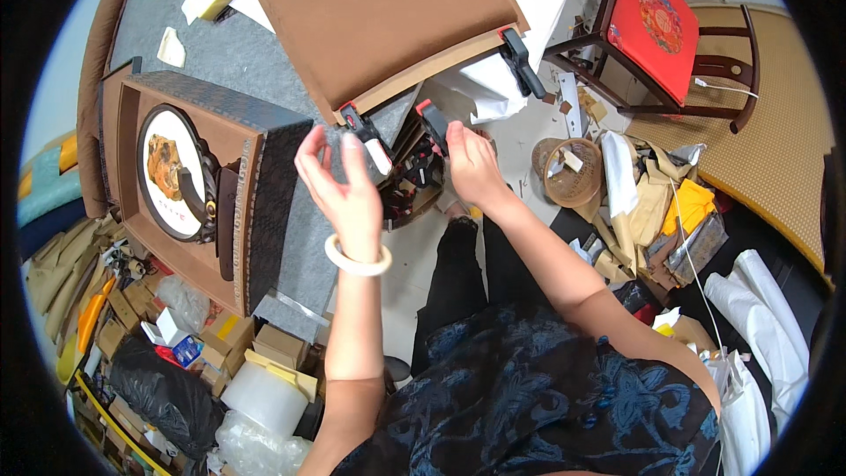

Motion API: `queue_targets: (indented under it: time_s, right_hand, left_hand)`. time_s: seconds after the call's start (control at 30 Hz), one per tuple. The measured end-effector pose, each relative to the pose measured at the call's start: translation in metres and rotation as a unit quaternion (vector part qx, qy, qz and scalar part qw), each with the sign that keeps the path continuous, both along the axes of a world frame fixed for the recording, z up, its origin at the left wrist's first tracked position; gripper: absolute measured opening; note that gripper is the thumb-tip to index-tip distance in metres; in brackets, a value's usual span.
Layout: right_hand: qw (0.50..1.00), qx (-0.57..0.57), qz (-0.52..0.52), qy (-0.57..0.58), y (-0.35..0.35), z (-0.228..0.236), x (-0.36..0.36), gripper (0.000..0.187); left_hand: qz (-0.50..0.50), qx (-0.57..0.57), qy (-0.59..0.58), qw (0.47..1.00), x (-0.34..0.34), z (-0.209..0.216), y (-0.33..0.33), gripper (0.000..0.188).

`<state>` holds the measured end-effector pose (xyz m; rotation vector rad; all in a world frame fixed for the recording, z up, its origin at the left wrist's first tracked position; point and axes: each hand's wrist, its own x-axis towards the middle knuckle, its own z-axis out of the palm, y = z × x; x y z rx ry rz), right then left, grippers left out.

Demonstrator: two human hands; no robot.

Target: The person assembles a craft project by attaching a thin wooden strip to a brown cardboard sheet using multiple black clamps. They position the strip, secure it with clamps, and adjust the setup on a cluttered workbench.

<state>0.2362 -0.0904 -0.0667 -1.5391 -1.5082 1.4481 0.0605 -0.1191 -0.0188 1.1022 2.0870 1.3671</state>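
My left hand, with a pale bangle on its wrist, is open with fingers apart. It is just beside a black spring clamp with red tips, which grips the near left corner of a brown covered panel. Another black clamp sits on the panel's near right corner. My right hand is closed around a third black clamp, its red tip pointing up toward the panel's near edge. A small gap separates that tip from the edge.
Left of me, a box holds an oval framed piece on grey felt. A red-seated chair stands at the far right. Below it are a wicker basket and a scrap pile. Cardboard boxes and bags crowd the lower left.
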Motion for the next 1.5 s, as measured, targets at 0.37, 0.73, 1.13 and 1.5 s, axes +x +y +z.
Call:
queue_targets:
  time_s: [0.37, 0.73, 1.13, 1.5]
  right_hand:
    - [0.984, 0.024, -0.008, -0.175, 0.024, -0.017, -0.048, 0.072]
    - [0.983, -0.019, -0.017, -0.182, 0.038, -0.008, -0.063, 0.08]
    - [0.974, 0.012, -0.003, -0.228, 0.035, -0.004, -0.06, 0.082]
    - [0.986, -0.116, 0.045, 0.109, -0.014, -0.027, 0.01, 0.047]
  left_hand:
    - [0.077, -0.056, -0.407, 0.908, -0.057, -0.047, 0.038, 0.021]
    - [0.112, -0.048, -0.4, 0.909, -0.06, -0.05, 0.04, 0.019]
    - [0.115, -0.034, -0.413, 0.903, -0.061, -0.063, 0.041, 0.018]
    - [0.075, -0.03, -0.463, 0.882, -0.066, -0.067, 0.032, 0.026]
